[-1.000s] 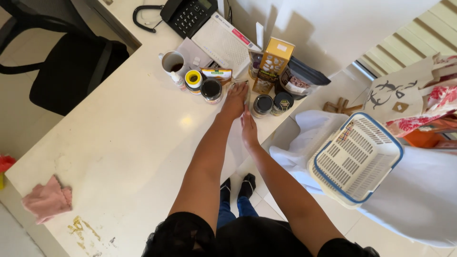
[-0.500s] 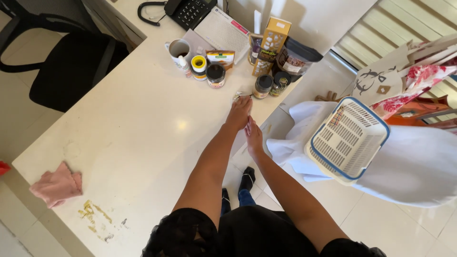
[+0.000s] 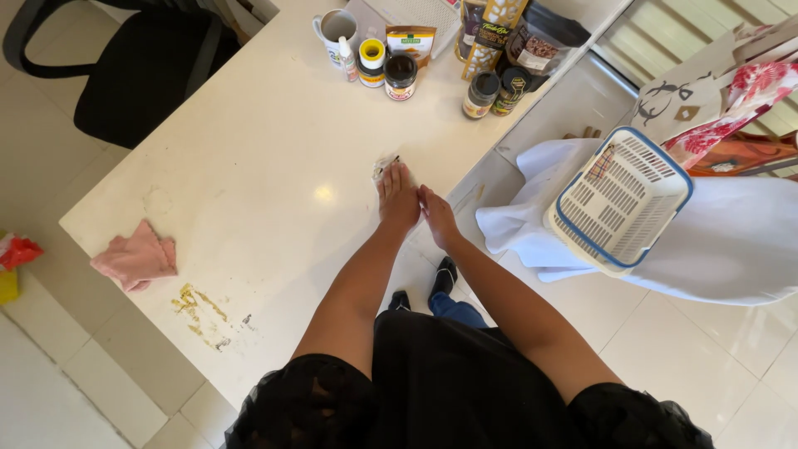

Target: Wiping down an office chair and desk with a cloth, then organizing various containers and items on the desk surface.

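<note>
hands meet near the right edge of the white surface (image 3: 249,166). left hand (image 3: 397,199) lies flat, palm down, fingers stretched out over a small crumpled scrap (image 3: 383,164), pale with a dark bit at one end, which peeks out from under the fingertips; the hand presses on it rather than gripping it. right hand (image 3: 437,216) sits just beside the left at the surface's edge, fingers straight and together, holding nothing. at the far end of the surface stands a cluster of things: a white mug (image 3: 334,27), a yellow-lidded tub (image 3: 371,60), a dark jar (image 3: 400,76), two small dark-lidded jars (image 3: 482,93) and a patterned box (image 3: 492,35). a pink cloth (image 3: 135,258) lies near the left edge, with a yellowish smear (image 3: 197,304) close by it. to the right, off the surface, a white basket with blue rim (image 3: 619,199) rests on white cloth (image 3: 731,241). a black chair (image 3: 141,71) stands beyond the far left corner.
</note>
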